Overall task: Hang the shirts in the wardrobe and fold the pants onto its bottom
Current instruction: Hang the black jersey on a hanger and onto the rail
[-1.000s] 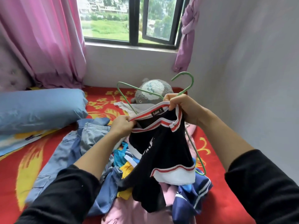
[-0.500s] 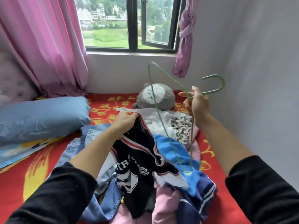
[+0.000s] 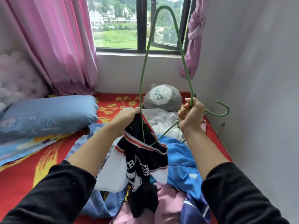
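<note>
Two bare hands meet over a heap of clothes on a bed with a red and yellow cover. The left grip, just toward 11 o'clock from the middle of the view, has its fingers curled tight on the red-and-white trimmed collar of a black jersey and holds the neck opening up. The rest of the jersey hangs toward 6 o'clock onto the heap, with white lettering on its front.

The right grip, toward 2 o'clock, is closed round the neck of a green wire hanger, just where the hook begins. The hook juts toward 3 o'clock, near the grey wall, with its tip curled upward. The hanger stands on end: one shoulder corner points to 12 o'clock in front of the window, and the other dips into the jersey's neck opening, below the left grip.

Round the jersey lie a bright blue garment at 4 o'clock, a pink garment at 6 o'clock, jeans at 8 o'clock and a white garment between the two hands. A grey plush toy sits behind the heap at 12 o'clock, under the window. A blue pillow lies at 9 o'clock, and a pink curtain hangs at 10 o'clock. Both forearms are bare below black sleeves.
</note>
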The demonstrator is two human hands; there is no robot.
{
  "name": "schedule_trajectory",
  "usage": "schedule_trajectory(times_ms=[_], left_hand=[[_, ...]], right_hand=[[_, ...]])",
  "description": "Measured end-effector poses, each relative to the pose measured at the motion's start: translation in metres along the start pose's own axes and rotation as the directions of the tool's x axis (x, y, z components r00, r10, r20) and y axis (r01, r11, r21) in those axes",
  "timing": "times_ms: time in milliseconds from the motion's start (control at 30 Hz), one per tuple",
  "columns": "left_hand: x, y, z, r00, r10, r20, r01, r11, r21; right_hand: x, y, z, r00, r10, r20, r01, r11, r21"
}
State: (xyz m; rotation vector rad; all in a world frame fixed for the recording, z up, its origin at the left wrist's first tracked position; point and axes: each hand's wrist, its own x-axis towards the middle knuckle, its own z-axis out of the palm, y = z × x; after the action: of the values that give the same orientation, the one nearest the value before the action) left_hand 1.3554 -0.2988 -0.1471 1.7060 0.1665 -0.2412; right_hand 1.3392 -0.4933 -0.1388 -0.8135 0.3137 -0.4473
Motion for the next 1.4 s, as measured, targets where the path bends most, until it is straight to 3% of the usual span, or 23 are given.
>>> schedule_trajectory(times_ms=[100, 167, 333, 467, 600, 767, 933, 1000, 1100, 1233, 1300, 1400], left_hand=[[-0.001, 0.009, -0.010, 1.000, -0.014, -0.004, 0.013, 0.986, -0.167], [0.000, 0.015, -0.020, 0.998, -0.011, -0.065, 0.002, 0.989, -0.145], [0.000, 0.009, -0.052, 0.987, 0.081, -0.136, -0.056, 0.982, 0.182], [0.004, -0.001, -0.073, 0.915, 0.254, -0.314, -0.024, 0.810, 0.586], [0.004, -0.012, -0.080, 0.883, 0.326, -0.339, -0.041, 0.771, 0.635], [-0.002, -0.007, -0.063, 0.921, 0.335, -0.198, -0.156, 0.784, 0.601], [-0.013, 0.012, -0.048, 0.921, 0.389, 0.030, -0.333, 0.746, 0.577], [-0.015, 0.018, -0.050, 0.906, 0.418, 0.069, -0.378, 0.724, 0.576], [-0.015, 0.021, -0.063, 0.865, 0.499, 0.048, -0.415, 0.658, 0.628], [-0.023, 0.014, -0.075, 0.864, 0.465, 0.192, -0.466, 0.597, 0.652], [-0.032, 0.015, -0.081, 0.818, 0.555, 0.150, -0.510, 0.581, 0.634], [-0.049, 0.028, -0.095, 0.690, 0.723, -0.024, -0.572, 0.565, 0.595]], right_hand=[[0.000, 0.019, -0.013, 0.999, -0.037, -0.023, 0.033, 0.987, -0.156], [0.000, 0.027, -0.024, 0.995, -0.099, 0.023, 0.101, 0.946, -0.308], [0.012, 0.020, -0.039, 0.950, -0.189, 0.247, 0.300, 0.766, -0.569], [0.019, 0.010, -0.046, 0.900, -0.210, 0.383, 0.432, 0.552, -0.713], [0.022, 0.005, -0.048, 0.888, -0.187, 0.421, 0.460, 0.377, -0.804], [0.016, 0.003, -0.033, 0.838, -0.114, 0.533, 0.545, 0.199, -0.814], [0.005, 0.003, 0.005, 0.797, -0.016, 0.604, 0.602, 0.108, -0.791], [0.004, -0.003, 0.018, 0.802, 0.002, 0.598, 0.593, 0.120, -0.796], [0.007, -0.017, 0.037, 0.785, -0.025, 0.619, 0.608, 0.219, -0.763], [-0.001, -0.032, 0.066, 0.773, 0.006, 0.634, 0.597, 0.331, -0.731], [-0.011, -0.045, 0.084, 0.742, 0.027, 0.670, 0.609, 0.392, -0.690], [-0.031, -0.070, 0.116, 0.618, 0.001, 0.786, 0.706, 0.439, -0.555]])
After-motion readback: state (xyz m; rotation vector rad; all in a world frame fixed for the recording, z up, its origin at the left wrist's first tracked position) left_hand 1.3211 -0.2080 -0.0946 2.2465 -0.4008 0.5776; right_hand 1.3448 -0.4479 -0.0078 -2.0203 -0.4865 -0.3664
